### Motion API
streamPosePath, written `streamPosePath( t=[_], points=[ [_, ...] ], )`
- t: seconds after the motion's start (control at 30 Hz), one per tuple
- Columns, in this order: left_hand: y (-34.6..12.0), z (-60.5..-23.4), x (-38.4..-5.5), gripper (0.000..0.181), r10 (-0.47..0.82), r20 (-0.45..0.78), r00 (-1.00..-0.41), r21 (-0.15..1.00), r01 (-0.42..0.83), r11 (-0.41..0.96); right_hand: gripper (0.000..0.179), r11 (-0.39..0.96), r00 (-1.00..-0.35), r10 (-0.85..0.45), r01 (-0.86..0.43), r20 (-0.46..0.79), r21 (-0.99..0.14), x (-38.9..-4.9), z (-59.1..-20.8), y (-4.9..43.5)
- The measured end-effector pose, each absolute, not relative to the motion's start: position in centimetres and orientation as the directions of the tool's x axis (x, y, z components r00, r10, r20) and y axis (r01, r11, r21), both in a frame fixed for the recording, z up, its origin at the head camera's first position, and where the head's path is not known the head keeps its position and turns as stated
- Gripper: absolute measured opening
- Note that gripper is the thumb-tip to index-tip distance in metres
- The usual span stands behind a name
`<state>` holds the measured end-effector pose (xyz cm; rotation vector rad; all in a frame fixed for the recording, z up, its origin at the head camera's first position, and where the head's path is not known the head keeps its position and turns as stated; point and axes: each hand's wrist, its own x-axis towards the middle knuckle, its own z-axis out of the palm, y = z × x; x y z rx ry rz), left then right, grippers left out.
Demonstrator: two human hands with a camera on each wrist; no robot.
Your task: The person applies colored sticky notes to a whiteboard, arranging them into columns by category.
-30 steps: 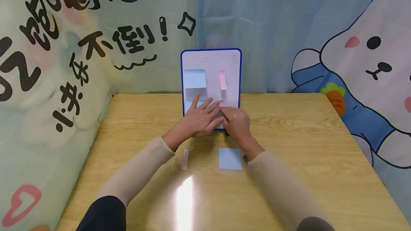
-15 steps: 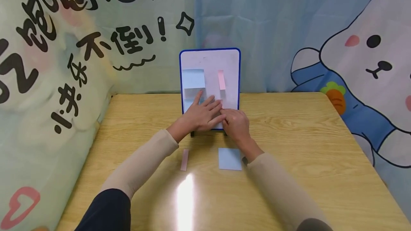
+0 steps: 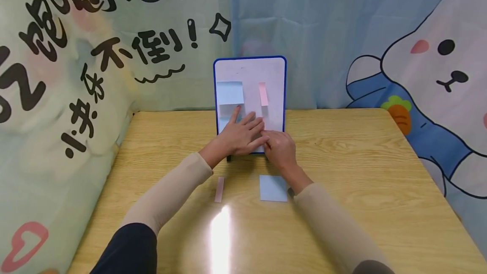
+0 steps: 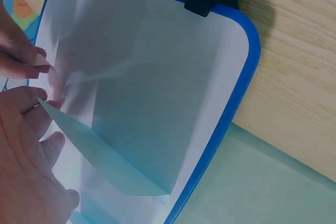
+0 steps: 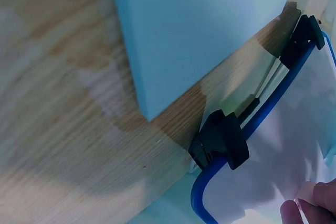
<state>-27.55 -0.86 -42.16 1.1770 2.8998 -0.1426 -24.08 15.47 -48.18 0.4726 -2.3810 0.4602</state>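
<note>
A small whiteboard point(image 3: 251, 69) with a blue frame leans upright at the back of the table. My left hand point(image 3: 241, 136) lies spread over its lower part, fingers straight, touching it beside a curled blue sticky note point(image 4: 105, 156). At its thumb, my right hand point(image 3: 280, 147) pinches a narrow pink sticky note point(image 4: 54, 85) against the board; the left wrist view shows thumb and fingertip on its end. Higher up are a blue sticky note point(image 3: 230, 93) and a pink sticky note point(image 3: 263, 94), their lower ends lifted. My left hand partly covers the lower blue note.
On the table in front lie a thin pink sticky pad point(image 3: 219, 189) and a square blue sticky pad point(image 3: 273, 188). Black clips point(image 5: 223, 140) hold the board's lower edge. A printed curtain point(image 3: 312, 41) hangs close behind the board and along the left side.
My left hand has shifted slightly right and down on the board, closer to the right hand. The right hand has slid slightly downward, still pinching the pink sticky note.
</note>
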Motion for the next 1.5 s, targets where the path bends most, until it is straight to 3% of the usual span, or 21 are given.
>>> streamPosePath(
  t=[0.83,1.17,1.5],
  points=[
    [0.1,-42.3,-27.6,0.07,0.71,-0.004,-0.705,-0.092,0.707,0.701,0.018,0.866,-0.691,-0.237,-0.468,0.683,-0.173,-23.9,-48.1,15.9],
    [-0.2,-42.1,-27.5,0.073,0.699,-0.031,-0.715,-0.085,0.698,0.711,0.02,0.867,-0.728,-0.278,-0.471,0.627,-0.162,-23.3,-48.6,16.4],
    [-0.3,-42.2,-27.4,0.072,0.695,-0.024,-0.718,-0.074,0.695,0.716,0.016,0.838,-0.683,-0.31,-0.525,0.662,-0.15,-22.5,-48.9,16.6]
  ],
)
